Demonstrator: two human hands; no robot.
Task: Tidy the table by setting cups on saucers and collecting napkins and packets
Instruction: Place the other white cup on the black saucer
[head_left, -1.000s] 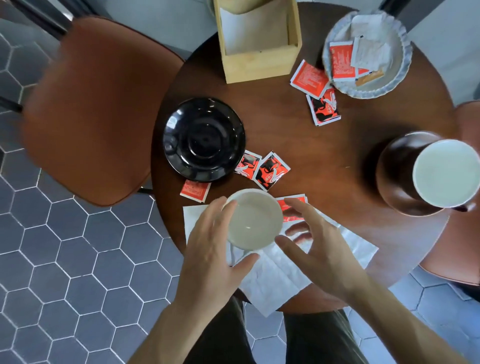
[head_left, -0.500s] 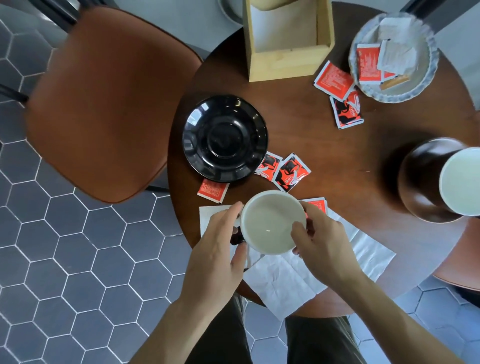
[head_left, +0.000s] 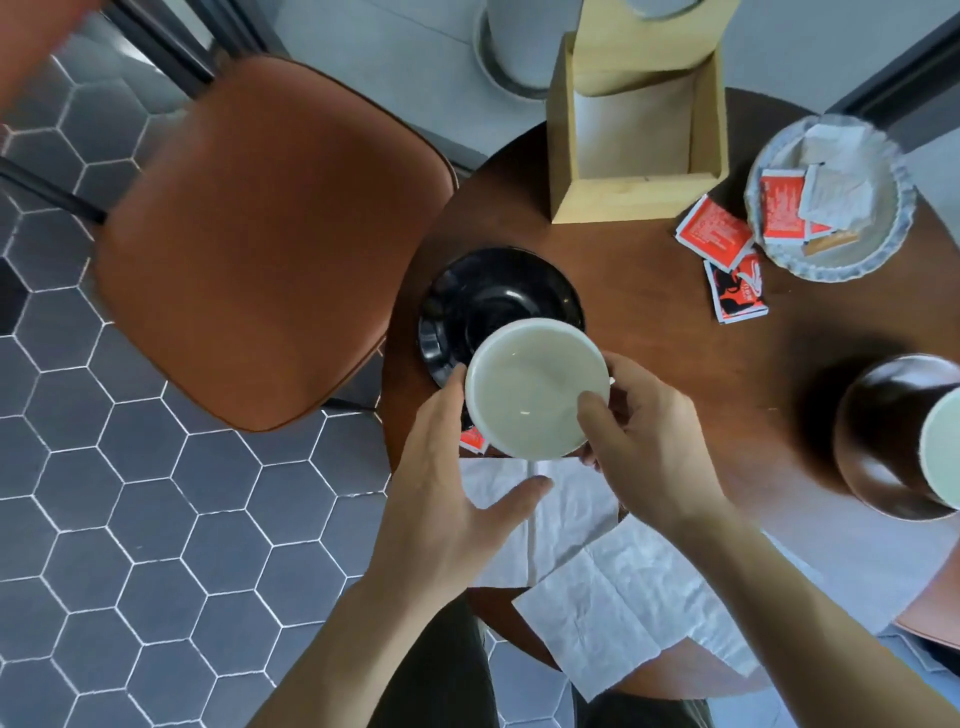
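Observation:
My right hand (head_left: 644, 441) grips a white-lined cup (head_left: 530, 384) by its right rim, thumb inside, and holds it lifted over the near edge of the black saucer (head_left: 493, 296). My left hand (head_left: 447, 499) is beside the cup's left side, fingertips touching its wall, thumb spread below. White napkins (head_left: 613, 603) lie spread on the round wooden table (head_left: 649, 332) under my hands. Red packets (head_left: 714, 234) lie near the white dish (head_left: 831, 254), which holds more packets. One red packet (head_left: 471, 439) peeks out beneath the cup.
A wooden napkin box (head_left: 639, 187) stands at the table's far side. A second dark cup on a brown saucer (head_left: 893, 441) sits at the right edge. A brown chair (head_left: 260, 239) stands left of the table above grey hexagonal floor tiles.
Both hands closed on the cup above the napkins; it has been lifted and carried away from me over the black saucer's near edge. Packets near the saucer are now hidden.

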